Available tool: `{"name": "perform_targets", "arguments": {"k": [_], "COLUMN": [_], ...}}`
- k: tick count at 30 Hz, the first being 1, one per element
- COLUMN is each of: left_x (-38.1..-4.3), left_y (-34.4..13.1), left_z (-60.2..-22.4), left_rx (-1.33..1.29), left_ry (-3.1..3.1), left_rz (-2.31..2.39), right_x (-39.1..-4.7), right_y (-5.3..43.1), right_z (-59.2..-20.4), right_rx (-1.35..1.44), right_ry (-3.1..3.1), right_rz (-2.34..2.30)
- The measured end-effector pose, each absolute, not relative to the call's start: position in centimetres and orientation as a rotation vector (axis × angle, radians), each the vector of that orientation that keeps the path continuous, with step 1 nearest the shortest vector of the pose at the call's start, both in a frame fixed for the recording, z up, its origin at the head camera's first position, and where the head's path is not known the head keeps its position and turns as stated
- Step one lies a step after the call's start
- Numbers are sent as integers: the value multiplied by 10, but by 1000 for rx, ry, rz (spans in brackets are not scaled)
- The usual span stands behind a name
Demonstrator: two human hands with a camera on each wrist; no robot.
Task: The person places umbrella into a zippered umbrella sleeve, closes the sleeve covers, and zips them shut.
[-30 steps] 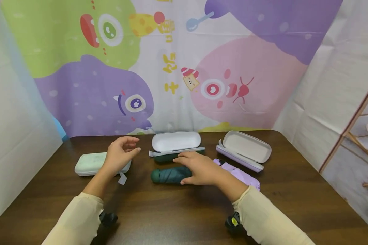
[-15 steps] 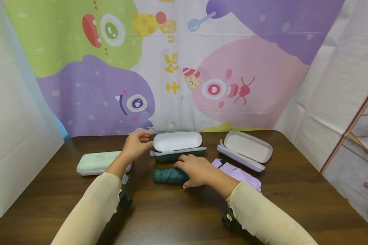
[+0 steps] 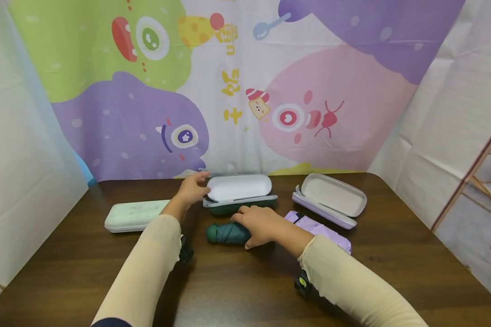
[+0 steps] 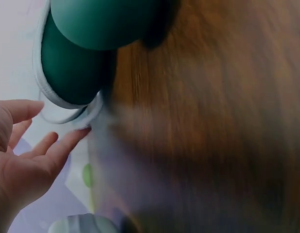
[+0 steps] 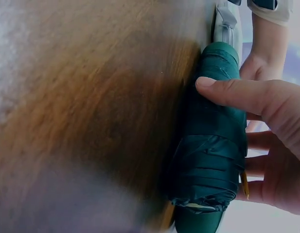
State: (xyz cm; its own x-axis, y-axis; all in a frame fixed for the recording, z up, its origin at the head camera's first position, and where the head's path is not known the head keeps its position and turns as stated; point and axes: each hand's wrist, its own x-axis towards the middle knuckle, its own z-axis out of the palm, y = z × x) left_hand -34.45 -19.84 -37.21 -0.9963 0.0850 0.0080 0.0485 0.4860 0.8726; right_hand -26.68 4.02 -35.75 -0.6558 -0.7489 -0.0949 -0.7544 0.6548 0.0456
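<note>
A folded dark green umbrella (image 3: 229, 234) lies on the table, its rounded green end pointing left. My right hand (image 3: 259, 222) grips its right part; in the right wrist view the thumb crosses one side of the umbrella (image 5: 208, 121) and the fingers reach along the other. Behind it stands an open dark green zip case (image 3: 241, 208), its white-lined lid raised. At the left end of that case is my left hand (image 3: 193, 188), fingers spread. The left wrist view has the thumb and fingertips of the left hand (image 4: 30, 165) right at the end of the case rim.
A closed pale green case (image 3: 135, 215) lies on the left, partly behind the left forearm. On the right are an open purple case (image 3: 323, 212) and a folded purple umbrella (image 3: 323, 232). A printed curtain (image 3: 237, 150) hangs along the table's (image 3: 237, 290) back edge.
My left hand has moved right, from over the pale green case to the left end of the dark green case. My right hand has stayed at the green umbrella, its fingers settling round it.
</note>
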Motion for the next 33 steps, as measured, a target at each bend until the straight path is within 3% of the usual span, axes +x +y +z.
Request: {"name": "perform_targets", "arguments": {"k": [25, 33], "left_x": [-355, -351], "left_y": [-189, -186], "left_z": [-376, -371], "left_rx": [196, 182], "left_ry": [2695, 2804], "left_rz": [1613, 1532], "right_x": [-273, -276], "right_y": [51, 66], "right_z": [-352, -329], "right_rx": [-1413, -1492], "right_ry": [2645, 2569], "right_rz": [146, 141]}}
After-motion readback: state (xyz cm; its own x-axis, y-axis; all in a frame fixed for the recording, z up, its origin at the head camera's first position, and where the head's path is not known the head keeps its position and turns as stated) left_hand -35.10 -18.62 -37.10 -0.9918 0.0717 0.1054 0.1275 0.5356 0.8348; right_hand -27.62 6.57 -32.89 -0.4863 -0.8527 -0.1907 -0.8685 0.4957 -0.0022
